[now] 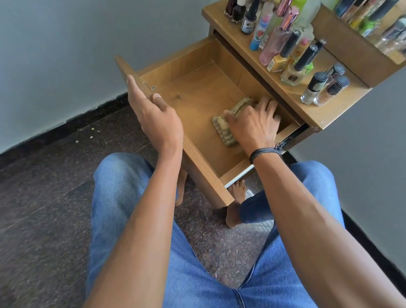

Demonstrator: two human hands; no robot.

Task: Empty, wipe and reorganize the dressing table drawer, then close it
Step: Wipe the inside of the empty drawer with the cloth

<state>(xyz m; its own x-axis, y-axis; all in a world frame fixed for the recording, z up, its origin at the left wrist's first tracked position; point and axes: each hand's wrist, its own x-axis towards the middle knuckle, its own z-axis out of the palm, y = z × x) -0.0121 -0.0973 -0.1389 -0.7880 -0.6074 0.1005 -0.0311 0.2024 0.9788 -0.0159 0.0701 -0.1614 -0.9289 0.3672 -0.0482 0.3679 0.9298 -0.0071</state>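
Drawer (193, 106) pulled out, emptied; bottles (284, 33) crowd bench (298, 107) beyond right hand (253, 123). Wiping looks under way; reorganizing and closing not yet done. Right hand lies with fingers spread on ribbed cloth (223, 130), pressing it to drawer floor. Left hand (156, 118) pinches drawer's front edge, thumb inside, fingers outside, well apart from cloth.

Left of the right hand (255, 123), the drawer (192, 98) floor lies bare up to the far side wall and is open from above. Just past the fingertips, the worktop (313, 117) overhangs the drawer's back, its edge crowded with bottles (286, 50). The left hand (155, 118), gripping the drawer's front panel, blocks that rim.
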